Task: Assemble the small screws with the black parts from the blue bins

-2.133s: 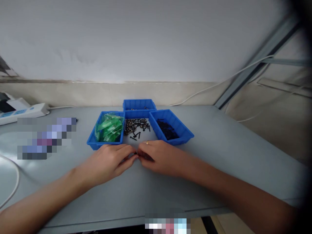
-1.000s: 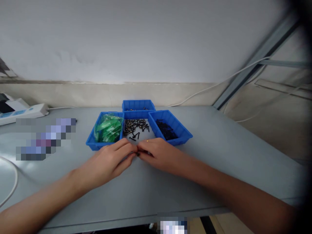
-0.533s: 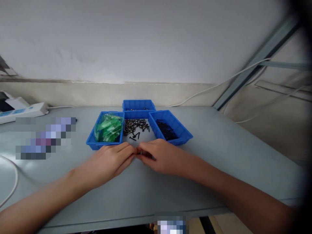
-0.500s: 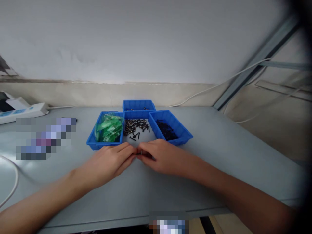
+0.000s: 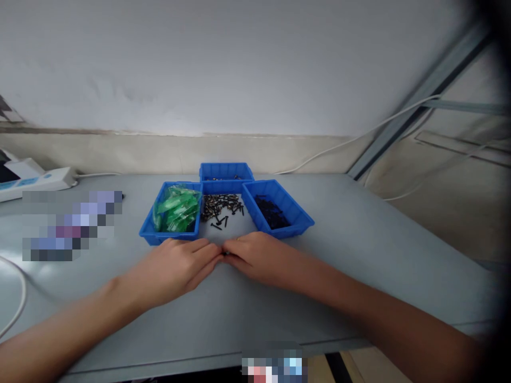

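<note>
My left hand (image 5: pixel 178 265) and my right hand (image 5: pixel 259 259) meet fingertip to fingertip above the table, just in front of loose screws. Both are closed in a pinch. Between the fingertips a small dark piece (image 5: pixel 225 253) barely shows; the fingers cover most of it, and whether it is one part or two is unclear. A heap of dark screws (image 5: pixel 221 205) lies on the tabletop beyond my hands, with several strays nearer to me. Left of the heap, a blue bin (image 5: pixel 148 234) holds green plastic bags (image 5: pixel 178 207). On its right, another blue bin (image 5: pixel 297 215) contains small black parts (image 5: pixel 271 211).
Behind the screws stands a third blue bin (image 5: pixel 226 170) with small metallic parts inside. A white power strip (image 5: pixel 51 180) and a pixelated object (image 5: pixel 75 226) lie on the left. A white cable (image 5: pixel 319 156) runs along the wall past a metal frame (image 5: pixel 395 125) on the right.
The fingers of my right hand have drawn closer together around the small piece, hiding more of it. The whole view has shifted slightly; bins and screws stay in place.
</note>
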